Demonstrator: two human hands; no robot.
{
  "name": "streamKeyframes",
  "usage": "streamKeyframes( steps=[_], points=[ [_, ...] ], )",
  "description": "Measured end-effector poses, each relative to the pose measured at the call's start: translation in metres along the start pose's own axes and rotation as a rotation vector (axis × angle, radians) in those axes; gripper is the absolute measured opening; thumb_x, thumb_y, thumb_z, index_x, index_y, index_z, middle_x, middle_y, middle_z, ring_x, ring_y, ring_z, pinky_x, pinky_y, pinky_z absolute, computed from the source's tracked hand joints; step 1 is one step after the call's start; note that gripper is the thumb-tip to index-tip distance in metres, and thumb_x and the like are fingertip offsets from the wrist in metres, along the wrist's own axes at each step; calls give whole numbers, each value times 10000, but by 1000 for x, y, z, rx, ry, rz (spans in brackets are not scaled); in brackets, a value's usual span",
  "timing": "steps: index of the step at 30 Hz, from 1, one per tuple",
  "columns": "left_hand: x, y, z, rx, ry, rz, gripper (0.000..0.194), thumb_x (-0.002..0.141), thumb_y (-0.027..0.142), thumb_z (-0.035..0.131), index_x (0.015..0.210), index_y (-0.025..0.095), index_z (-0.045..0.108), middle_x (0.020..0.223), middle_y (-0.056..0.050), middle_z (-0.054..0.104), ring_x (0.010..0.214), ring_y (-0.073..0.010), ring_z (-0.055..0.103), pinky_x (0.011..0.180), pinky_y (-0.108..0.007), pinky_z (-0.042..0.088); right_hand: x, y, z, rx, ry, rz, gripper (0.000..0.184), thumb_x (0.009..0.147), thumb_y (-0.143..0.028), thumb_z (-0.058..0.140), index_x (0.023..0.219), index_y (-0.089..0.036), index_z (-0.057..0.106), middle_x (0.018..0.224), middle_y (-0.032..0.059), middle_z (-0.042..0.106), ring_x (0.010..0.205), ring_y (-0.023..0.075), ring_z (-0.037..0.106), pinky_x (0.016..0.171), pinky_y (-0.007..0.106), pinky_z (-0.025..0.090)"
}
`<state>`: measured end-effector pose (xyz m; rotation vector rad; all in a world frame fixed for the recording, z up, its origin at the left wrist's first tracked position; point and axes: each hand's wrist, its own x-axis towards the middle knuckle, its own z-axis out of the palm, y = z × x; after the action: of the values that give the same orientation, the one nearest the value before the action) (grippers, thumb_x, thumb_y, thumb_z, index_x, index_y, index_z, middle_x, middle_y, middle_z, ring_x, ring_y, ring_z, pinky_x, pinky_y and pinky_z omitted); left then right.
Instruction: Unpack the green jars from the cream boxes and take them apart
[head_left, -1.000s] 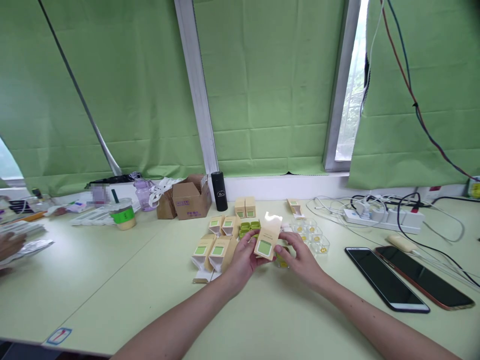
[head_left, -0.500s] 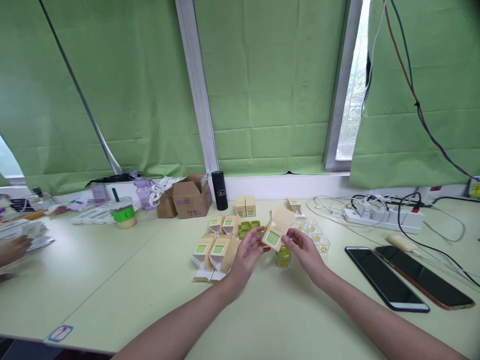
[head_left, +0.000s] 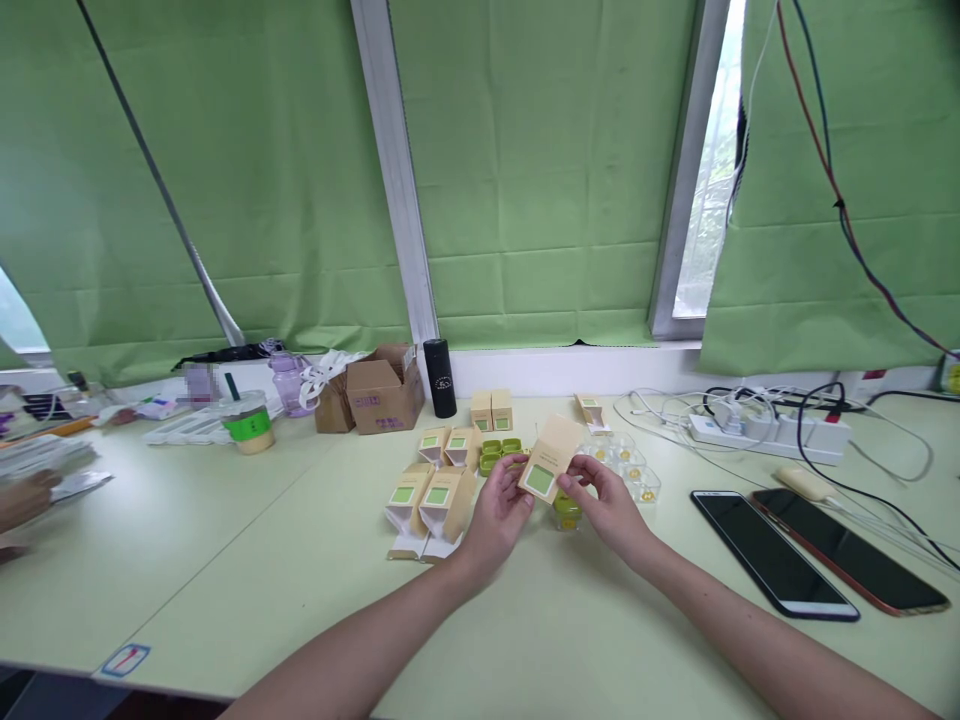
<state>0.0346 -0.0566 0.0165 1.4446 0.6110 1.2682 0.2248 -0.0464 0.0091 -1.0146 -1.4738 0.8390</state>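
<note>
Both my hands hold a small tan carton with a green label (head_left: 549, 459) above the table. My left hand (head_left: 501, 510) pinches its left lower corner and my right hand (head_left: 607, 503) pinches its right side. A small green jar (head_left: 566, 511) stands on the table just under the carton, between my hands. To the left lie several more tan cartons (head_left: 426, 495), some with flaps open. Green jars (head_left: 499, 452) and clear cups with yellow pieces (head_left: 634, 470) sit behind my hands.
Two phones (head_left: 776, 553) lie to the right, with a power strip and cables (head_left: 772, 427) behind them. A black flask (head_left: 439, 377), a cardboard box (head_left: 382, 393) and a cup (head_left: 247, 424) stand at the back. Another person's hand (head_left: 22, 497) shows at the far left.
The carton has been lifted off the table and turned, its upper end now tilted to the right. The green jar under it has come into view.
</note>
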Motion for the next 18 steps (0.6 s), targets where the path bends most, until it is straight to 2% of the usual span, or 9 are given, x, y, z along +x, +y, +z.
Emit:
streamKeyframes(
  steps=[9, 18],
  points=[
    [-1, 1, 1, 4, 15, -11, 510, 870, 402, 773, 1278, 229, 521, 1332, -154, 642, 1257, -306, 620, 1100, -459, 445, 0, 2, 0, -39, -27, -30, 382, 877, -575, 665, 1037, -229, 672, 1069, 77, 749, 1037, 277, 659, 946, 424, 452],
    [-2, 3, 2, 26, 19, -28, 490, 874, 391, 764, 1254, 238, 496, 1318, -129, 636, 1233, -278, 621, 1074, -425, 452, -3, -4, 0, -78, -43, -40, 393, 873, -600, 660, 1008, -231, 654, 1064, 71, 739, 1039, 273, 652, 971, 427, 428]
  ],
)
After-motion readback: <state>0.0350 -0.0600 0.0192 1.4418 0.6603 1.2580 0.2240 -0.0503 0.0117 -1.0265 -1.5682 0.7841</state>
